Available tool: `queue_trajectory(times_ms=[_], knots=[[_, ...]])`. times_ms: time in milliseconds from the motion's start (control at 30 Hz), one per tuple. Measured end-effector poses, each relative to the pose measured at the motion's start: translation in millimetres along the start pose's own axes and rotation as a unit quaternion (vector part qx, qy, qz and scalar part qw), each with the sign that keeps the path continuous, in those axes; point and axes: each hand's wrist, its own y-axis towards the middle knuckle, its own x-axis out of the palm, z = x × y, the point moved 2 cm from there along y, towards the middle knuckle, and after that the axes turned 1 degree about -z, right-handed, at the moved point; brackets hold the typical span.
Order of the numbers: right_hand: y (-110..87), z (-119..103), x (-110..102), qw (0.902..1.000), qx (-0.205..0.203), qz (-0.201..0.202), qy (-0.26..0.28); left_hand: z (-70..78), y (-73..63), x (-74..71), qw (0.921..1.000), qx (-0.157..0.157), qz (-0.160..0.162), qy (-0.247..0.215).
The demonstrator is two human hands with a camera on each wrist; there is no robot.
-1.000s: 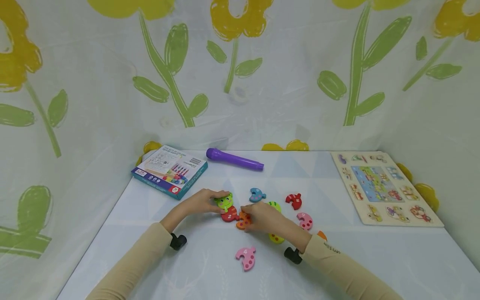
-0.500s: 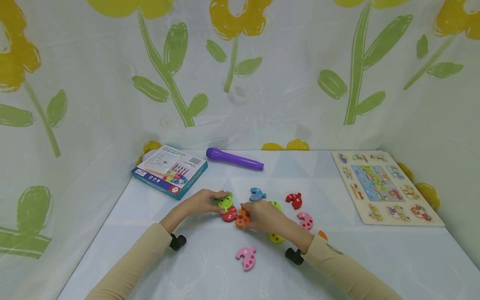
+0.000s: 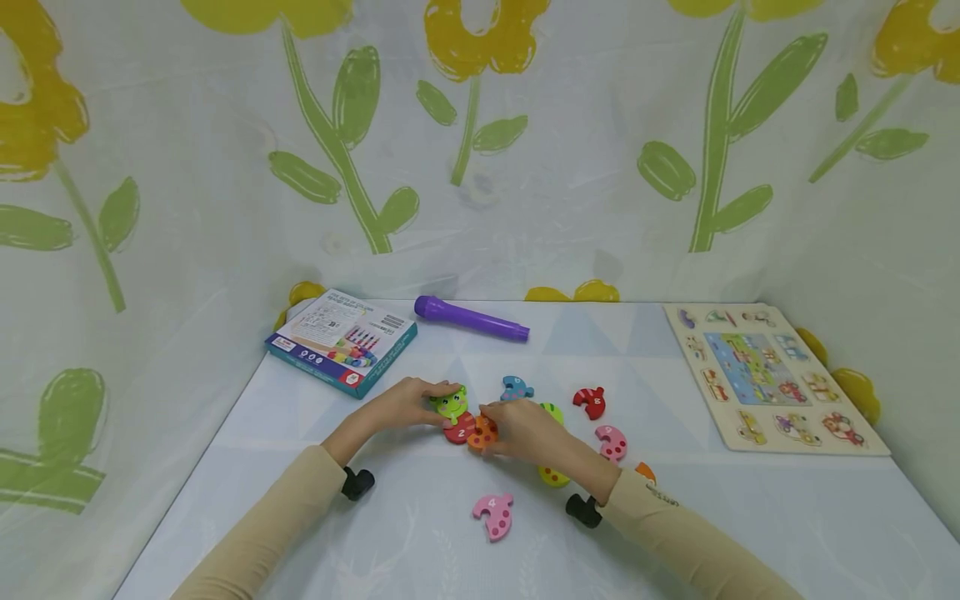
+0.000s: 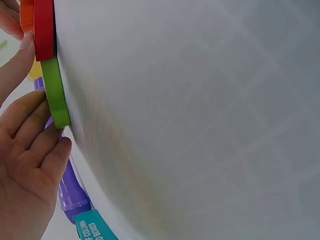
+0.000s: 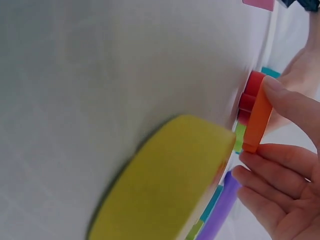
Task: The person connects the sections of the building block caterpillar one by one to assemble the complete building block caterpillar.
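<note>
My left hand [image 3: 408,402] holds a green smiling caterpillar head [image 3: 452,405] joined to a red puzzle piece [image 3: 459,431] marked 2. In the left wrist view, its fingers lie along the green piece [image 4: 56,95] and the thumb is at the red one [image 4: 44,30]. My right hand [image 3: 532,435] pinches an orange spotted puzzle piece [image 3: 482,437] between thumb and fingers. That orange piece overlaps the red piece's right side, over its knob. From the right wrist, the orange piece [image 5: 259,120] appears tilted, raised above the red piece [image 5: 248,100].
Pink [image 3: 495,517], blue [image 3: 517,387], red [image 3: 591,402] and yellow-green [image 3: 554,476] puzzle pieces lie around the right hand. Behind are a purple toy microphone [image 3: 472,318] and a boxed set [image 3: 341,342]. A wooden picture puzzle board [image 3: 772,379] lies at right.
My right hand has brought the orange piece slightly left and up, from beside the red piece's knob to overlapping it. My left hand has stayed in place on the head and red piece.
</note>
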Motion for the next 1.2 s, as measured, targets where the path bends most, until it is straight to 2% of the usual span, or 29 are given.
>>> queue_trajectory(times_ms=[433, 600, 733, 933, 1200], knots=[[4.4, -3.5, -1.0, 0.9992, 0.016, -0.013, -0.035, 1.9, 1.5, -1.4, 0.9999, 0.011, 0.002, 0.010], [6.1, -4.3, -0.9, 0.9988, 0.025, -0.023, -0.036, 2.2, 1.3, -1.2, 0.9996, 0.022, 0.001, 0.016], [7.0, -4.5, -1.3, 0.9989, 0.026, -0.024, -0.031, 2.2, 1.0, -1.1, 0.9996, 0.016, 0.004, 0.021], [7.0, -3.2, -1.6, 0.9993, 0.004, -0.017, -0.032, 1.6, 0.9, 0.0, 0.9998, 0.003, 0.003, 0.018], [3.3, 1.0, 0.9, 0.9996, -0.027, 0.002, 0.002, 0.4, 0.2, 0.4, 0.9999, 0.004, 0.002, 0.015]])
